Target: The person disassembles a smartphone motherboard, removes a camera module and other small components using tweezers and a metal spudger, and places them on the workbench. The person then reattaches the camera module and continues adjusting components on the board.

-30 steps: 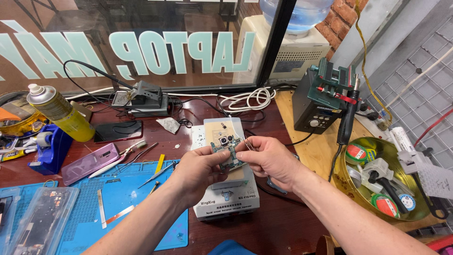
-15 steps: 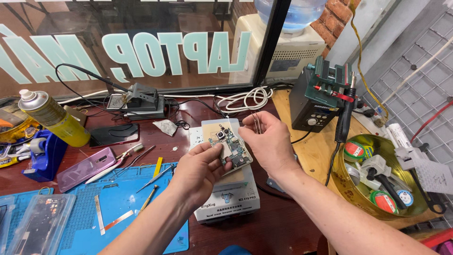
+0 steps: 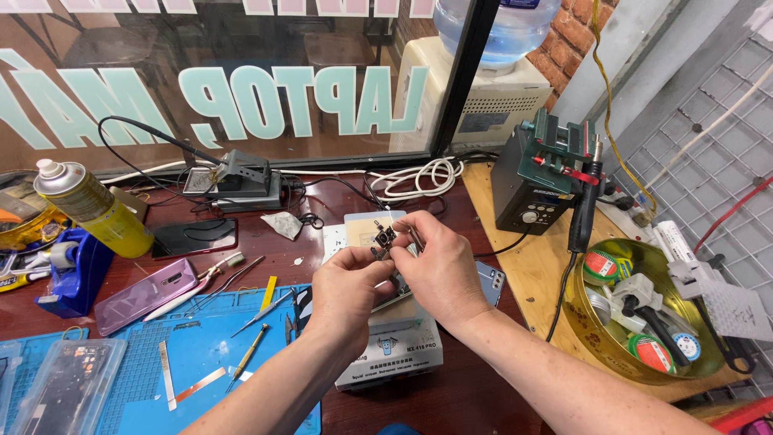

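- Both hands raised together above the bench centre; left hand (image 3: 348, 283) and right hand (image 3: 439, 270) each pinch one small dark circuit part (image 3: 382, 240) between thumb and fingertips, knuckles nearly touching.
- Part held in the air, above a white box-shaped bench unit (image 3: 392, 348) with a pale top plate.
- Thin metal tool, apparently tweezers (image 3: 415, 238), sticks up from the right hand's grip; exact hold unclear.
- Left of the unit: blue work mat (image 3: 193, 354) with a small screwdriver (image 3: 246, 360) and loose metal strips.
- Beyond the mat: pink phone (image 3: 145, 294), dark phone (image 3: 194, 238), yellow spray can (image 3: 95, 208) tilted.
- Behind: soldering iron stand (image 3: 241, 181) by the window, coiled white cable (image 3: 419, 176).
- Right: dark hot-air station (image 3: 535, 181), its handle hanging; round gold tin (image 3: 644, 310) holding tape rolls and oddments.
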